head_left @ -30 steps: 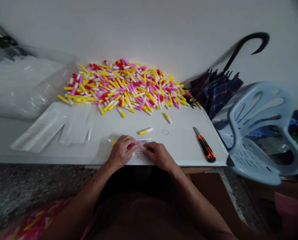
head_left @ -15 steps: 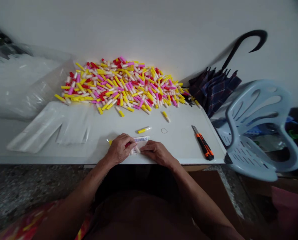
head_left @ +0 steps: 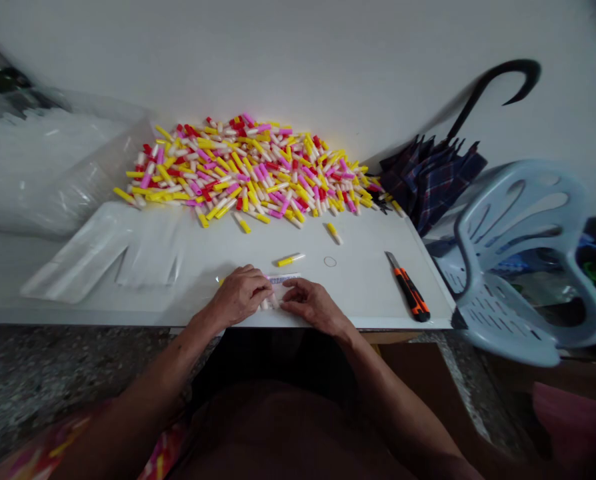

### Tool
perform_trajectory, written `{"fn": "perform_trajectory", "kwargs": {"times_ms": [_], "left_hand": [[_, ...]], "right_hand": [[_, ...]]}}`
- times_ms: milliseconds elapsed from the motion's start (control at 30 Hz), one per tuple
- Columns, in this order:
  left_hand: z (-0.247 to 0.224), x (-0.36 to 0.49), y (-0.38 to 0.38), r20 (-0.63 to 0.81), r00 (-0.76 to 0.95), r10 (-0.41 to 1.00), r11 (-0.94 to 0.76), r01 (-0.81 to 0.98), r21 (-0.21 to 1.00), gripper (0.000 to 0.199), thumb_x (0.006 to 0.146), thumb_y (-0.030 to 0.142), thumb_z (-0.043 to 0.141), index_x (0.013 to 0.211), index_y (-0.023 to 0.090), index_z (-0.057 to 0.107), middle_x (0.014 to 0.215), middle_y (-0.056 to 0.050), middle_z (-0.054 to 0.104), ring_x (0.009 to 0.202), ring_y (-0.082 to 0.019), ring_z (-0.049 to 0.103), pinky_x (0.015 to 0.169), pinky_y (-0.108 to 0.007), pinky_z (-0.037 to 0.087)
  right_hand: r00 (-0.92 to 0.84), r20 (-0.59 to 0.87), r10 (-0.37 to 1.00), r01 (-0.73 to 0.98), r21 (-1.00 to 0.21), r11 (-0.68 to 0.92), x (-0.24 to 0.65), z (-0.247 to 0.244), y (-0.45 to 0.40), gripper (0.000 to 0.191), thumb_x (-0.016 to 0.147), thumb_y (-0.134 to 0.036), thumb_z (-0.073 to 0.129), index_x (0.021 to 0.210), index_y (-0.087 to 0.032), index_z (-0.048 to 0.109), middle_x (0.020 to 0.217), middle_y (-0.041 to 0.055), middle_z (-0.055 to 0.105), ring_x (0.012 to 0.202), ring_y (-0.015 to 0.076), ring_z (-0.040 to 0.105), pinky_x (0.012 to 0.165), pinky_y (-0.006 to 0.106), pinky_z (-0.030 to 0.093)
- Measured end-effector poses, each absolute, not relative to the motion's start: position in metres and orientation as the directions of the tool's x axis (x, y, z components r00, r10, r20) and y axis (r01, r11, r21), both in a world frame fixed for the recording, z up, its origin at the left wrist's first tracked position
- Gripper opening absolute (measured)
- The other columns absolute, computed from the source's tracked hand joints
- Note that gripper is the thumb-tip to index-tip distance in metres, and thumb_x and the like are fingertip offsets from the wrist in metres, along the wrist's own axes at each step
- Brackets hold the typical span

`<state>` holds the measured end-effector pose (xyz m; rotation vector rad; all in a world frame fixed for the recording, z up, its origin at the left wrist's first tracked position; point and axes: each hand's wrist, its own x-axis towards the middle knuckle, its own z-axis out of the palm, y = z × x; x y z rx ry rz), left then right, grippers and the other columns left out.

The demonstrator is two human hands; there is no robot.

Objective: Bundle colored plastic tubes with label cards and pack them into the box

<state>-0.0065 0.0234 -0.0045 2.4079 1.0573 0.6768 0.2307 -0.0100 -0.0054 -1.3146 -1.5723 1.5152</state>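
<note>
A small clear plastic packet with a strip of blue printing (head_left: 284, 279) lies at the table's front edge between my hands. A few whitish tubes (head_left: 269, 303) show in it. My left hand (head_left: 243, 293) is closed over the packet's left part and hides it; a yellow bit peeks out beyond the knuckles. From the right, my right hand (head_left: 312, 303) grips the packet's right edge, thumb below and curled fingers above. Just beyond the packet lies a loose tube with a yellow end (head_left: 291, 259).
A heap of yellow, red, pink and white tubes (head_left: 248, 170) lies against the wall. Flat clear bags (head_left: 151, 250) and a big plastic sack (head_left: 43, 173) are left. Rightward are a rubber band (head_left: 331, 262), a box cutter (head_left: 409, 288), a folded umbrella (head_left: 431, 173) and a blue chair (head_left: 518, 267).
The right hand's index finger has lifted a little away from its thumb. Red that showed at the left fingertips is now hidden. The whole view has shifted slightly.
</note>
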Motion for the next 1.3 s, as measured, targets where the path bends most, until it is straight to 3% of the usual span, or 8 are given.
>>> {"fn": "perform_trajectory", "kwargs": {"times_ms": [100, 167, 367, 567, 733, 1033, 1300], "left_hand": [[-0.008, -0.005, 0.02, 0.316, 0.521, 0.793, -0.59, 0.527, 0.611, 0.016, 0.099, 0.023, 0.062, 0.085, 0.02, 0.07, 0.082, -0.004, 0.07, 0.084, -0.021, 0.06, 0.081, -0.036, 0.048], [-0.01, -0.003, 0.017, 0.352, 0.462, 0.814, -0.567, 0.497, 0.657, 0.016, 0.099, 0.024, 0.062, 0.085, 0.02, 0.069, 0.081, -0.003, 0.07, 0.083, -0.02, 0.06, 0.081, -0.035, 0.047], [-0.017, 0.003, 0.01, 0.367, 0.399, 0.84, -0.537, 0.516, 0.668, 0.018, 0.1, 0.025, 0.061, 0.084, 0.021, 0.068, 0.081, -0.002, 0.072, 0.081, -0.02, 0.061, 0.082, -0.036, 0.047], [-0.019, 0.007, 0.01, 0.351, 0.437, 0.828, -0.559, 0.597, 0.575, 0.019, 0.1, 0.026, 0.06, 0.085, 0.021, 0.069, 0.083, -0.002, 0.072, 0.083, -0.02, 0.061, 0.083, -0.038, 0.043], [-0.009, 0.002, 0.012, 0.306, 0.491, 0.815, -0.576, 0.631, 0.52, 0.019, 0.099, 0.024, 0.06, 0.082, 0.021, 0.069, 0.081, -0.001, 0.071, 0.082, -0.02, 0.06, 0.08, -0.038, 0.04], [-0.018, 0.001, 0.011, 0.316, 0.418, 0.852, -0.52, 0.601, 0.607, 0.017, 0.098, 0.025, 0.06, 0.082, 0.021, 0.066, 0.08, -0.001, 0.069, 0.083, -0.02, 0.062, 0.083, -0.038, 0.043], [-0.022, -0.002, 0.012, 0.333, 0.429, 0.84, -0.541, 0.606, 0.584, 0.018, 0.1, 0.026, 0.059, 0.085, 0.021, 0.067, 0.082, -0.002, 0.069, 0.085, -0.021, 0.061, 0.085, -0.037, 0.044]], "right_hand": [[-0.312, -0.23, 0.922, 0.187, -0.966, -0.178, 0.223, -0.01, -0.014, 0.076, 0.082, -0.021, 0.078, 0.151, -0.02, 0.048, 0.094, 0.0032, 0.077, 0.084, 0.0178, 0.07, 0.082, 0.034, 0.054], [-0.286, -0.196, 0.938, 0.192, -0.971, -0.145, 0.221, -0.011, -0.02, 0.083, 0.083, -0.021, 0.077, 0.157, -0.021, 0.042, 0.096, 0.0034, 0.078, 0.085, 0.0181, 0.071, 0.084, 0.035, 0.054], [-0.239, -0.046, 0.97, 0.298, -0.954, 0.028, 0.226, -0.013, -0.032, 0.068, 0.09, -0.024, 0.072, 0.155, -0.026, 0.05, 0.099, 0.0033, 0.079, 0.087, 0.0186, 0.071, 0.088, 0.037, 0.055], [-0.458, -0.024, 0.889, 0.329, -0.933, 0.144, 0.235, -0.012, -0.03, 0.084, 0.096, -0.02, 0.063, 0.169, -0.03, 0.023, 0.117, 0.0063, 0.077, 0.105, 0.0209, 0.072, 0.101, 0.046, 0.054], [-0.505, -0.01, 0.863, 0.31, -0.935, 0.171, 0.237, -0.009, -0.036, 0.084, 0.097, -0.017, 0.062, 0.169, -0.032, 0.021, 0.136, 0.0096, 0.07, 0.125, 0.0241, 0.064, 0.111, 0.052, 0.047], [-0.528, 0.141, 0.837, 0.391, -0.835, 0.388, 0.23, -0.01, -0.025, 0.081, 0.1, -0.02, 0.063, 0.169, -0.033, 0.024, 0.117, 0.0065, 0.075, 0.124, 0.0276, 0.058, 0.116, 0.057, 0.036], [-0.549, 0.124, 0.827, 0.376, -0.846, 0.377, 0.232, -0.015, -0.024, 0.078, 0.102, -0.024, 0.06, 0.169, -0.03, 0.022, 0.127, 0.0071, 0.073, 0.144, 0.0278, 0.045, 0.126, 0.059, 0.021]]}}
